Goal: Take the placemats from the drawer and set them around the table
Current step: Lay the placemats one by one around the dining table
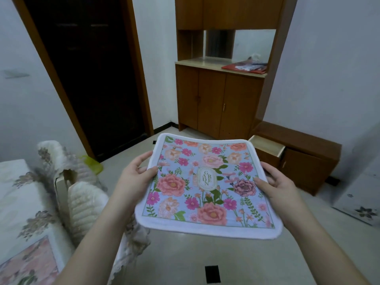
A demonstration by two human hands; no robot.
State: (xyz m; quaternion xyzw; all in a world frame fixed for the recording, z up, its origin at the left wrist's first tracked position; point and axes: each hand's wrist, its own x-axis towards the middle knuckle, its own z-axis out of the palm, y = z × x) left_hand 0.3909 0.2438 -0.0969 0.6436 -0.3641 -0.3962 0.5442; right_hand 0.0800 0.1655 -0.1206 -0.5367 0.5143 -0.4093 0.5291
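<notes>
Left hand (137, 177) and right hand (277, 188) gripping opposite edges of placemat (205, 186), carrying it flat above floor. Drawer (267, 149) hanging open behind. 1 mat (30, 262) lying on table (18, 202); more placing likely remaining.

The room is dim and evenly lit, with a cool bluish cast on the walls. A soft pale sheen lies on the floor (185, 254) below the placemat (207, 186), which is the sharpest thing in view. The chair covers (82, 202) and the cloth on the bench (22, 202) at the left smear with blur. The wide lens bends the door frame (51, 79) and cabinet (222, 99) outward. The doorway is almost black.
</notes>
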